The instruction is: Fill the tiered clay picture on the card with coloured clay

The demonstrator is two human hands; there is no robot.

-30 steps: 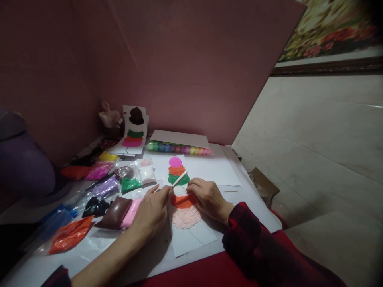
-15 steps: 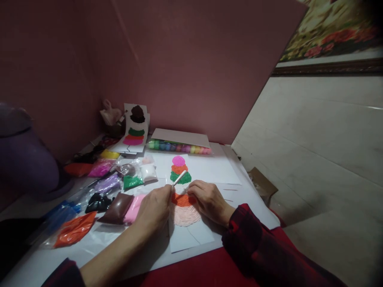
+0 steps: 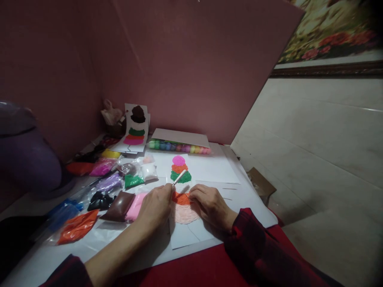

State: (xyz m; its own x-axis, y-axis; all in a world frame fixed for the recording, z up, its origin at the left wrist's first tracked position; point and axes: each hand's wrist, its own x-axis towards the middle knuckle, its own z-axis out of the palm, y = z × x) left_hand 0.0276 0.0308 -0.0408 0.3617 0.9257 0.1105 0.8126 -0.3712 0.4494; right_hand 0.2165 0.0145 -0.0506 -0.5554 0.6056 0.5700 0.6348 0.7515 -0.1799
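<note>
My left hand (image 3: pixel 157 205) is closed around a slim white pen-like tool (image 3: pixel 180 176), which slants up and to the right over the picture. Beneath both hands lies a white paper card (image 3: pixel 185 237) bearing stacked bands of modelling clay: magenta, orange, a green band (image 3: pixel 176 177), white, an orange band (image 3: pixel 181 199) and pale pink at the bottom. My right hand (image 3: pixel 211 203) rests on the card's right side, fingertips pinched at the edge of the white and lower orange bands. Whatever those fingertips hold, if anything, is too small to make out.
Several clay bags, among them a brown bag (image 3: pixel 119 206) and an orange bag (image 3: pixel 78 227), lie to the left. A similar clay picture (image 3: pixel 136 127) leans at the back beside a pack of coloured clay (image 3: pixel 179 147). A purple container (image 3: pixel 28 159) stands far left.
My right fingertips have drawn slightly down and right, showing more of the white band. My left hand stays nearly still with the tool. The view has shifted slightly.
</note>
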